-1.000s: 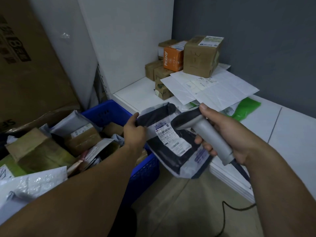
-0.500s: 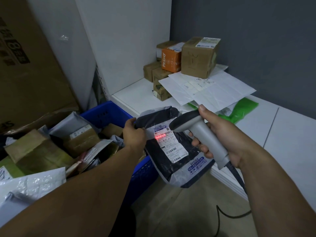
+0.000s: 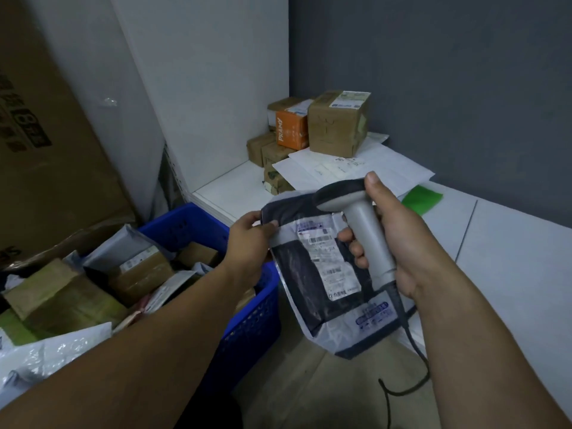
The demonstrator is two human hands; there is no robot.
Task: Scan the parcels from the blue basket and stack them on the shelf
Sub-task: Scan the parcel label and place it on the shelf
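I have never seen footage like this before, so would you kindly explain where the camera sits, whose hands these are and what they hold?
There is no machine here: a person works with bare hands, and the view comes from a wide-angle camera worn on their head, looking forward and down. The left hand pinches the top edge of a dark grey and white mailer bag, its label facing the camera. The right hand grips a grey handheld scanner, its head by the bag's top edge and its cable trailing down. At the left stands the blue basket, full of boxes and bags. Ahead is the white shelf, where cardboard boxes, an orange box, flat white envelopes and a green bag lie.
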